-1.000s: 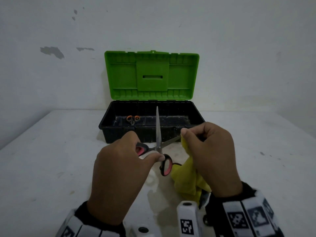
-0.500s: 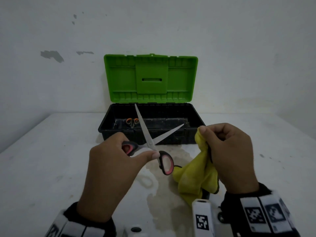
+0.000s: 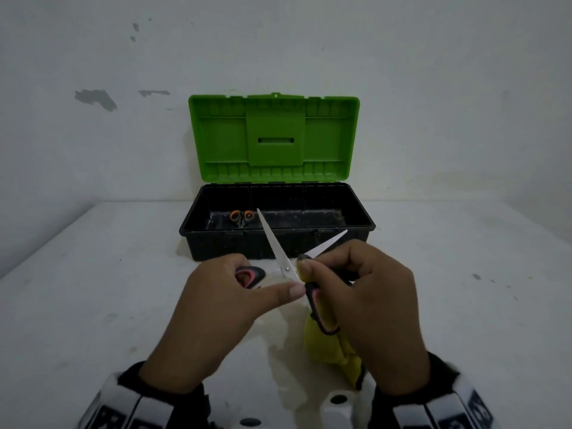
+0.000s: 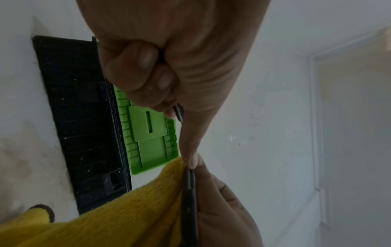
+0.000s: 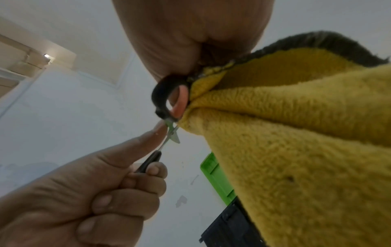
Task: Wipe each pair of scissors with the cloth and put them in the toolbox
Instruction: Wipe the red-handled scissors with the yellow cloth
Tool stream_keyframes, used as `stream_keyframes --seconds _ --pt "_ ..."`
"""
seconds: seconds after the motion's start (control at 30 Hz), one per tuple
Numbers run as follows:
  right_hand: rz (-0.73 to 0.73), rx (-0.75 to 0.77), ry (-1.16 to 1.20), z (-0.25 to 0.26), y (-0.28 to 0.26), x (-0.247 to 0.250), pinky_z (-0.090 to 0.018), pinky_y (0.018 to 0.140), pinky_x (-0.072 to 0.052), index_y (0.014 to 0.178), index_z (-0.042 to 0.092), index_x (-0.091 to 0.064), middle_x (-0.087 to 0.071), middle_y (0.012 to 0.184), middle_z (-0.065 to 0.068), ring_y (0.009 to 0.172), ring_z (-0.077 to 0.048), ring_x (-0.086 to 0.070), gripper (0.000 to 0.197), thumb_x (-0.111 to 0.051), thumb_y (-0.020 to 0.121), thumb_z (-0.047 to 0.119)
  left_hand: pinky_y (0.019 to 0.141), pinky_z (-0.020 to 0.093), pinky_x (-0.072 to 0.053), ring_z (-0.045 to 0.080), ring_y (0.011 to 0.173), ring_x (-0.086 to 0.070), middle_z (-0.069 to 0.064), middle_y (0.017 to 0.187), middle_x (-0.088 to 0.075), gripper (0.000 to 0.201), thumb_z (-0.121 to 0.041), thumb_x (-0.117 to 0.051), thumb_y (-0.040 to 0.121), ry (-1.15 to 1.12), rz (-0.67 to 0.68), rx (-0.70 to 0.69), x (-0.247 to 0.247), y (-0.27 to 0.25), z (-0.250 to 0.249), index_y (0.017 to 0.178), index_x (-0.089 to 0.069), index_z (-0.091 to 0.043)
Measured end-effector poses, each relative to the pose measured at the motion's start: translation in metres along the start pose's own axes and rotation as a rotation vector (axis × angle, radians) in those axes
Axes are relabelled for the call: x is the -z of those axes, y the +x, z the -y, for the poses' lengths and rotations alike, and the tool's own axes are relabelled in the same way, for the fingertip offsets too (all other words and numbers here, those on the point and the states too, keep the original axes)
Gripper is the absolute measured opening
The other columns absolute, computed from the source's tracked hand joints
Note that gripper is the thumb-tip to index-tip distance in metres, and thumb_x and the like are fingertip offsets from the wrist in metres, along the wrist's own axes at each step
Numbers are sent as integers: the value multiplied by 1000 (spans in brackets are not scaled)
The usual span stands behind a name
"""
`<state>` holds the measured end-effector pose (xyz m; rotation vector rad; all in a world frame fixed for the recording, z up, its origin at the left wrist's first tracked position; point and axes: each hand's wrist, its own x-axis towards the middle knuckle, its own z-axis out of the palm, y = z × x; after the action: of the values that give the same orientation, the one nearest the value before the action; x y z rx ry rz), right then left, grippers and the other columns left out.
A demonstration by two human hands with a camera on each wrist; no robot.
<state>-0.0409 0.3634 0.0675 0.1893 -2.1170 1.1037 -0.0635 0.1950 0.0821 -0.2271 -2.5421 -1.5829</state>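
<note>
A pair of scissors (image 3: 286, 264) with black-and-pink handles is spread wide open above the table. My left hand (image 3: 229, 301) grips one handle loop (image 3: 249, 274), thumb stretched toward the pivot. My right hand (image 3: 362, 305) pinches the yellow cloth (image 3: 328, 345) round the right blade at the pivot; the other handle (image 3: 317, 308) lies against that cloth. In the left wrist view the cloth (image 4: 110, 213) hangs below the scissors (image 4: 190, 197). The right wrist view shows the handle loop (image 5: 169, 100) beside the cloth (image 5: 296, 133). Behind stands the open toolbox (image 3: 216, 239), a second orange-handled pair (image 3: 242, 216) inside.
The toolbox's green lid (image 3: 274, 137) stands upright against the white wall. The white table (image 3: 93, 289) has a damp stain under my hands. A white marker block (image 3: 337, 407) sits at the near edge.
My right hand with the cloth pulled away from the scissors, then came back onto the right blade near the pivot. The scissors tilted leftward in my left hand and opened wider.
</note>
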Motion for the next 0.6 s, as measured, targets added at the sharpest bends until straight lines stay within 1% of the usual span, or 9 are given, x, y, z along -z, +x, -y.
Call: stream_keyframes --seconds 0.07,0.13,0.2,0.27,0.33,0.4,0.47,0.53,0.6 --pt "8 -63 26 0 -2 -1 -6 53 -45 72 22 -71 -65 61 14 65 -3 -64 12 -78 78 29 45 29 -31 12 45 -31 -8 43 -32 62 -63 -81 40 -11 7 11 0 -1 1 55 -38 -21" --pt "-6 -111 54 -3 -2 0 -8 51 -45 70 23 -70 -67 63 13 62 -6 -64 14 -79 78 29 44 27 -30 9 41 -29 -9 41 -31 62 -62 -82 42 -6 23 20 0 -2 2 55 -38 -20" --pt "-82 -152 53 -10 3 7 -10 51 -45 67 22 -68 -67 64 12 60 -6 -64 17 -80 77 30 42 25 -28 6 38 -26 -8 40 -30 63 -60 -82 44 -22 46 31 0 -4 2 55 -37 -19" --pt "-131 -201 108 -18 9 14 -14 50 -44 67 19 -69 -68 63 10 57 -6 -63 18 -81 75 29 40 24 -26 8 38 -24 -9 42 -28 63 -58 -83 44 -62 73 48 0 -5 3 53 -35 -19" --pt "-115 -212 190 -18 11 17 -16 48 -44 68 15 -69 -69 62 6 53 -6 -61 18 -81 75 26 38 24 -25 11 39 -24 -8 44 -27 62 -53 -85 45 -128 115 94 0 -5 3 55 -34 -18" --pt "-64 -176 212 -11 8 16 -14 49 -44 69 14 -69 -68 62 6 54 -7 -60 16 -81 75 24 35 21 -24 12 38 -23 -5 44 -27 59 -44 -87 50 -228 179 169 0 -4 4 57 -35 -17" --pt "-44 -164 219 -7 7 16 -13 49 -44 70 15 -70 -68 63 6 54 -7 -61 15 -81 74 24 36 19 -23 13 37 -20 -4 44 -25 59 -39 -88 54 -292 228 197 0 -3 4 57 -32 -18" --pt "-67 -209 269 -12 11 19 -15 47 -44 70 14 -70 -69 62 4 51 -5 -60 17 -81 74 26 37 19 -22 14 38 -20 -3 46 -24 60 -39 -88 54 -309 229 184 -1 -2 5 56 -31 -19" --pt "-106 -267 329 -18 16 20 -17 47 -43 70 12 -69 -69 61 2 49 -4 -58 18 -80 75 26 37 19 -22 14 39 -20 -2 48 -25 60 -42 -88 52 -300 213 176 -5 -2 5 59 -33 -19"
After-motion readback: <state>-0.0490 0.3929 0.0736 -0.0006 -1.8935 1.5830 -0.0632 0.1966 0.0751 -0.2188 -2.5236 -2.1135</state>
